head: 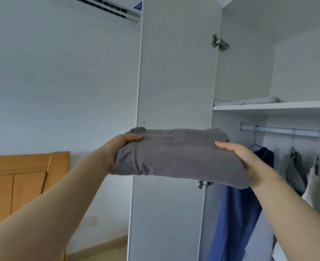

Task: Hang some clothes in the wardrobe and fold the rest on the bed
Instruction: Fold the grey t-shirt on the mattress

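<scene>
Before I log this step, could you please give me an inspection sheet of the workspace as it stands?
Surface: white wardrobe shelf carries a folded pale cloth; bed not in view.
Job's things: folded grey garment held level before the open wardrobe door; blue garment and grey garments hang from the rail.
Clutter: nothing seen.
Hands: left hand grips the folded garment's left end; right hand grips its right end.
Cables: nothing seen.
Surroundings: air conditioner high on the wall, wooden furniture lower left, wall socket.
</scene>
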The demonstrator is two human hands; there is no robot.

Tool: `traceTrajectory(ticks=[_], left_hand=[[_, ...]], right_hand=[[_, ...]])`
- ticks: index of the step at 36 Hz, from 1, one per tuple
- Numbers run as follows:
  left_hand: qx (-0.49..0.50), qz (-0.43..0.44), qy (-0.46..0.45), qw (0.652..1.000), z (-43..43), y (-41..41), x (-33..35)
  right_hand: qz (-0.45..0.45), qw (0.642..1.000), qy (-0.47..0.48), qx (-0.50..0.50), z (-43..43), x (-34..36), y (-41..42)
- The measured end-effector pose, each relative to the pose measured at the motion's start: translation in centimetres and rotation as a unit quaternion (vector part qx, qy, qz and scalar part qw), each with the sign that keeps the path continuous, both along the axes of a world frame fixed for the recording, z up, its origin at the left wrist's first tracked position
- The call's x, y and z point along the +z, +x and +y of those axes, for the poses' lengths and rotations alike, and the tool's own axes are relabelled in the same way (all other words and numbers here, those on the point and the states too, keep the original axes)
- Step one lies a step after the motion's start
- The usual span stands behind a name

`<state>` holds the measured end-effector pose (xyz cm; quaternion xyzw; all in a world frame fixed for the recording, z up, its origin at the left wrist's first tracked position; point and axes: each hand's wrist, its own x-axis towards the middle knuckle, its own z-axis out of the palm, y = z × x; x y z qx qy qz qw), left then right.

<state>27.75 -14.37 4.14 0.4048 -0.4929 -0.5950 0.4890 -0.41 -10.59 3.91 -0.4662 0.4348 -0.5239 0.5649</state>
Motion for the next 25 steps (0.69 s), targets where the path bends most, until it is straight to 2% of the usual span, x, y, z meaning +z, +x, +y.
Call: traceTrajectory(ticks=[4,8,12,17,21,23,25], left_hand=[[-0.089,0.074,-0.03,0.993,-4.2,-2.5,2.4],[-0.192,0.172,-0.071,0.964,-7.4,-6.7,4.7],[-0.136,0.311,-0.022,0.94,-9.6,-12.9,7.2],[-0.196,0.494,0.046,0.846,-10.0,-20.6,10.2],[-0.255,0.536,0.003,0.805,-9.7,-26.8,12.9],[-0.307,0.536,-0.012,0.786,-9.5,-29.7,14.3],[-0.356,0.511,-0.016,0.782,-9.0,-32.6,15.6]], right_hand=[[-0.001,0.996,-0.021,-0.089,-1.0,2.8,-1.7],[-0.052,0.983,-0.071,-0.159,-0.9,5.1,-4.6],[-0.091,0.966,-0.131,-0.202,-0.8,7.1,-8.2],[-0.139,0.93,-0.226,-0.255,-0.6,10.3,-12.0],[-0.18,0.901,-0.281,-0.277,-0.4,13.0,-15.4],[-0.243,0.882,-0.295,-0.276,-0.2,14.4,-17.4],[-0.272,0.864,-0.313,-0.287,-0.1,15.6,-19.6]])
